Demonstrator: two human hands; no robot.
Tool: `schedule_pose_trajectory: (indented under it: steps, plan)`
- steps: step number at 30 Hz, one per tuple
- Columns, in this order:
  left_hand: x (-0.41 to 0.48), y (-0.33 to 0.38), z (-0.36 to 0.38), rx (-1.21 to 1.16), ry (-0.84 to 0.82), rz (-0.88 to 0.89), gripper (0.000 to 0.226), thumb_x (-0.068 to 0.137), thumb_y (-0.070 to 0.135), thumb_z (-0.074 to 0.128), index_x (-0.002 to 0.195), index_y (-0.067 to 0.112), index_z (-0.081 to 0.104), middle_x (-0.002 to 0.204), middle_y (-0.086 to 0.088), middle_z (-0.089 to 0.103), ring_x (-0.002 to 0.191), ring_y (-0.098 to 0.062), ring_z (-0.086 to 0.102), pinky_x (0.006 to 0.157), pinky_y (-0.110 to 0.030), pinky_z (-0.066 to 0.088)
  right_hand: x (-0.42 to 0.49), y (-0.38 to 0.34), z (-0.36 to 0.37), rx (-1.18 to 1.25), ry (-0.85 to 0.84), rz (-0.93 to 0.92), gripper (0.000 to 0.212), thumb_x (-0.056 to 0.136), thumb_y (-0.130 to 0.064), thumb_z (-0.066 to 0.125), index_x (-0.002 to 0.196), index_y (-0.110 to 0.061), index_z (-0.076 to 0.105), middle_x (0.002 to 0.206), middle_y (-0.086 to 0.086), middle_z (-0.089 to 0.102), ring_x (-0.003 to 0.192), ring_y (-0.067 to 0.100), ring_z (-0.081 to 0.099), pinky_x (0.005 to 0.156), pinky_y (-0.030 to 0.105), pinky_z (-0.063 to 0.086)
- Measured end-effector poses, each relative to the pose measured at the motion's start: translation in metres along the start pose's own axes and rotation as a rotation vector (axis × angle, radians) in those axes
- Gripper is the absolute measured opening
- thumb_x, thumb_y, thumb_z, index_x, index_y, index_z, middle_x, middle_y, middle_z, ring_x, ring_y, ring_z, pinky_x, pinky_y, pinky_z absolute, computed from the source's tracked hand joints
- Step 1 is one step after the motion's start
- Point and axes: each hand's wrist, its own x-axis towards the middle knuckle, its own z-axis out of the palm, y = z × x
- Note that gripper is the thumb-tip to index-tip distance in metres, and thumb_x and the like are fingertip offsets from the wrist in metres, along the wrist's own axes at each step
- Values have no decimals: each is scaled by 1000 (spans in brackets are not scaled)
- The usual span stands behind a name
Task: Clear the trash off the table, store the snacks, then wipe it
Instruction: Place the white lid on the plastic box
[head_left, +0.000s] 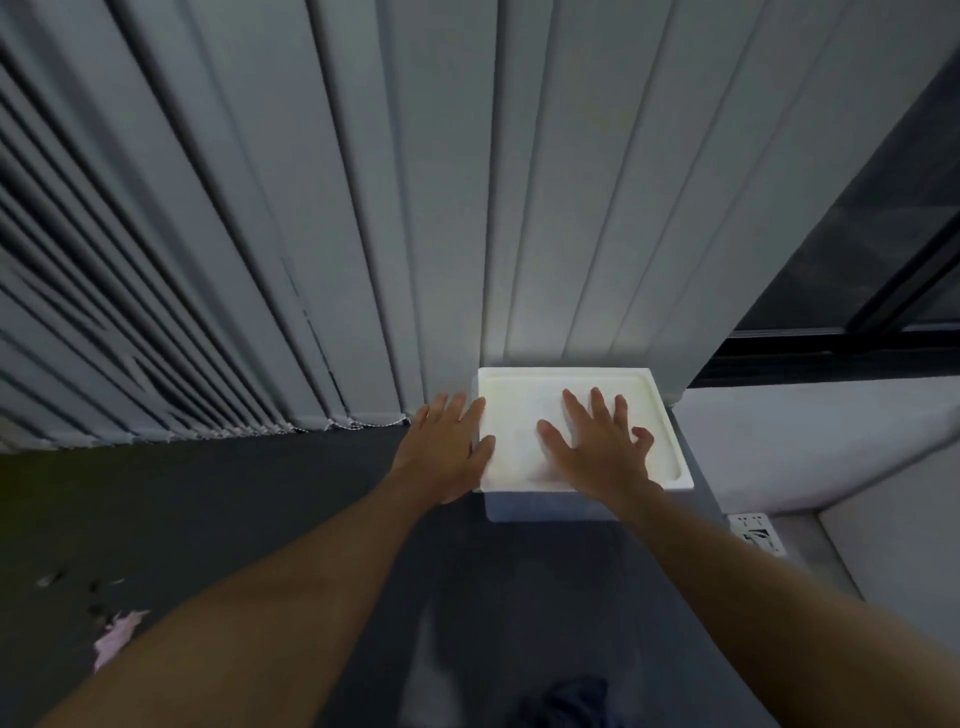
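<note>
Presently my right hand lies flat, fingers spread, on the white box lid by the far blinds; left hand open against its left edge. Uneven pressure could tip it.

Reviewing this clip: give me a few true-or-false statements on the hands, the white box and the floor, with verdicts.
1. The right hand lies flat, fingers spread, on the white box lid. True.
2. The left hand holds a cloth. False: it is empty, at the lid's left edge.
3. The box stands by the vertical blinds. True.
4. The lid is off, leaning on the wall. False: it sits on the box.
5. A pink scrap lies on the dark floor, lower left. True.
</note>
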Motion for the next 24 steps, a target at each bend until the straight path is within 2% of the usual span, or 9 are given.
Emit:
schedule_pose_trajectory:
  steps: [5,8,11,14,19,24]
  plan:
    - [-39,-19,-10,-6,47,-125,61,102,50,22,157,24,16,166,-6,11,153,-28,3,124,-46,3,-15,-47,-10,50,60,-135,76,89,-78,17,153,-37,21,165,-3,15,151,28,12,116,60,15]
    - [-59,-35,-19,10,51,-180,61,102,52,18,157,25,14,166,-5,10,153,-27,2,123,-46,1,-24,-73,-12,94,46,-202,79,89,-78,16,154,-33,23,165,-1,17,152,28,11,118,58,21]
    - [-80,-52,-26,16,45,-226,62,102,52,17,157,26,13,166,-4,8,153,-26,-1,123,-46,0,-33,-98,-12,98,15,-254,82,87,-79,15,155,-34,21,165,0,16,152,29,8,118,59,18]
    - [-101,-69,-30,11,54,-265,62,102,52,18,158,25,12,166,-3,7,153,-25,-2,123,-44,-1,-45,-121,-7,110,10,-297,76,91,-76,23,155,-34,22,165,1,18,152,29,8,119,58,16]
    - [-139,-107,-34,-19,54,-339,64,101,53,18,158,26,8,166,-3,5,153,-25,-3,124,-44,-1,-63,-165,2,105,53,-402,74,92,-72,28,152,-28,32,160,4,30,148,31,21,117,52,24]
    - [-180,-156,-38,-24,47,-392,64,101,54,17,158,27,6,167,-3,2,153,-25,-5,124,-44,-2,-82,-213,18,138,25,-469,72,93,-71,32,151,-29,34,158,4,34,147,29,24,116,52,25]
